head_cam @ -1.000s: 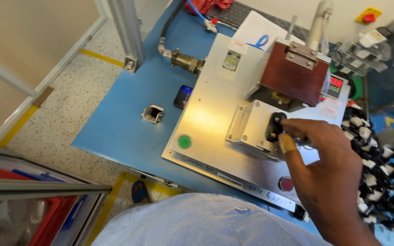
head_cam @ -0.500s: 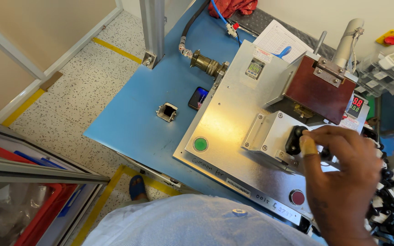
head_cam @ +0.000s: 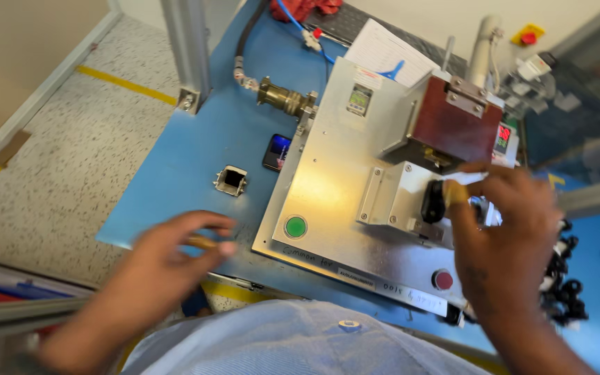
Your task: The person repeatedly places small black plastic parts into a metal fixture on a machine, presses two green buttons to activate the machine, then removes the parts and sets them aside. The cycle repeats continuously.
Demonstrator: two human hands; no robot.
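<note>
- Fingers of my right hand (head_cam: 505,222) pinch a small black part (head_cam: 433,202) with a brass-coloured tip, right at the metal block (head_cam: 396,198) under the red-brown press head (head_cam: 456,128).
- Part looks light, stiff and small; I judge it slippery at the brass end, so the black body is where I grip.
- My left hand (head_cam: 164,267) hovers blurred over the table's near edge, fingers curled narrow around something brass-coloured; what it is I cannot tell.
- Plate (head_cam: 335,201) is bare shiny metal with a green button (head_cam: 295,226) and a red button (head_cam: 442,279) near me.
- Table (head_cam: 196,167) is blue and flat, carrying a small square socket (head_cam: 231,180) and a brass connector (head_cam: 286,98).
- More black parts (head_cam: 560,278) lie heaped at my right; speckled floor (head_cam: 57,153) on the left.
</note>
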